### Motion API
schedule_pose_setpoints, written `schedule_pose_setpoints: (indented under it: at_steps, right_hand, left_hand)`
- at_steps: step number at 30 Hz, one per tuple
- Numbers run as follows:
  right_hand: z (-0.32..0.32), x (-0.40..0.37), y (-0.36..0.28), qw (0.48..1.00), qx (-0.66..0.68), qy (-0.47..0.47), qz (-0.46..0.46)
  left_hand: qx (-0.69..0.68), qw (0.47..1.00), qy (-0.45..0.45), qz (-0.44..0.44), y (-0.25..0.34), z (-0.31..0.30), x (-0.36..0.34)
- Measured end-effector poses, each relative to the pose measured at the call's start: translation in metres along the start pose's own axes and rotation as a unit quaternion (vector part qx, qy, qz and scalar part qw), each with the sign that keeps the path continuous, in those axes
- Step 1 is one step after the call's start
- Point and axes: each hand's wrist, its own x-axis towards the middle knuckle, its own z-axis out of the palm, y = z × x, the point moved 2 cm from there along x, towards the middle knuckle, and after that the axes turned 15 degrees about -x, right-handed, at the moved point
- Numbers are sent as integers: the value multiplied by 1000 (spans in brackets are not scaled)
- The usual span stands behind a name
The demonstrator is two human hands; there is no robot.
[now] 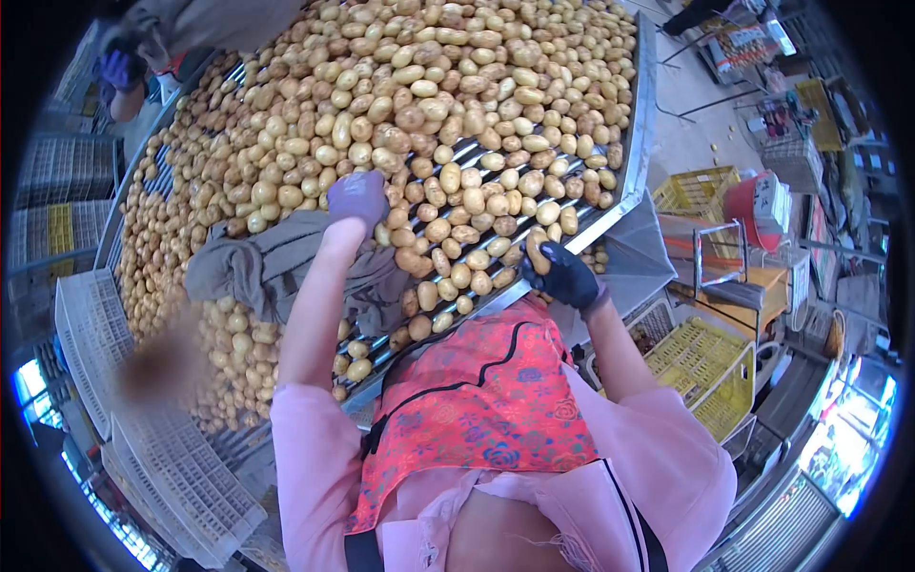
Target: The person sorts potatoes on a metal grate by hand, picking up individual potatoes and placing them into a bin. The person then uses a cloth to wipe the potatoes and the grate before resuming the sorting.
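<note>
Potatoes [457, 86] lie heaped over a roller table [467, 153], with metal rollers showing between them near me. My left hand [357, 198], in a purple glove, is closed at the near side of the heap; whatever its fingers hold is hidden. A grey cloth [286, 257] lies crumpled on the potatoes, below and beside that hand. At the table's near right edge, my right hand [564, 275], in a dark glove, grips an elongated potato [537, 250] between thumb and fingers. Loose potatoes lie just left of it.
The table's metal rim [624, 195] runs along the right. Yellow crates [696, 367] and a red bucket [753, 212] stand on the right; pale crates [172, 467] are stacked at the left. Another person's gloved hand [116, 71] shows at the upper left. A brown blur covers part of the lower left.
</note>
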Motion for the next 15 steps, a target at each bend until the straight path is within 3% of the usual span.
schedule_pose_setpoints:
  at_steps: [2, 4, 6, 8, 10, 11, 12, 13, 14, 15]
  right_hand:
    - [25, -10, 9, 994, 98, 36, -39]
    - [46, -3, 19, 983, 148, 86, -68]
    - [70, 12, 5, 974, 221, -26, -49]
    - [57, 11, 12, 991, -11, 86, -102]
    - [26, -24, 13, 983, 151, -14, -101]
    - [12, -52, 18, 983, 128, 54, -122]
    - [20, -84, 3, 980, 96, 150, -85]
    - [-29, -128, 25, 968, -61, 226, -88]
    - [-38, -162, 32, 962, 134, 220, -84]
    - [-70, -177, 50, 962, 135, 221, -84]
  left_hand:
    - [-133, 991, -20, 16, 27, -17, -25]
    - [-316, 940, -91, 86, 60, 6, -51]
    - [-294, 933, -96, 186, 96, 49, -73]
    - [-320, 922, -116, 185, 122, 62, -90]
    - [-345, 909, -144, 185, 123, 63, -96]
    - [-310, 920, -174, 163, 115, 67, -98]
    - [-274, 930, -202, 140, 107, 71, -99]
    - [-265, 923, -250, 122, 96, 78, -93]
    - [-265, 923, -253, 121, 88, 80, -92]
    - [-220, 949, -179, 136, 83, 78, -88]
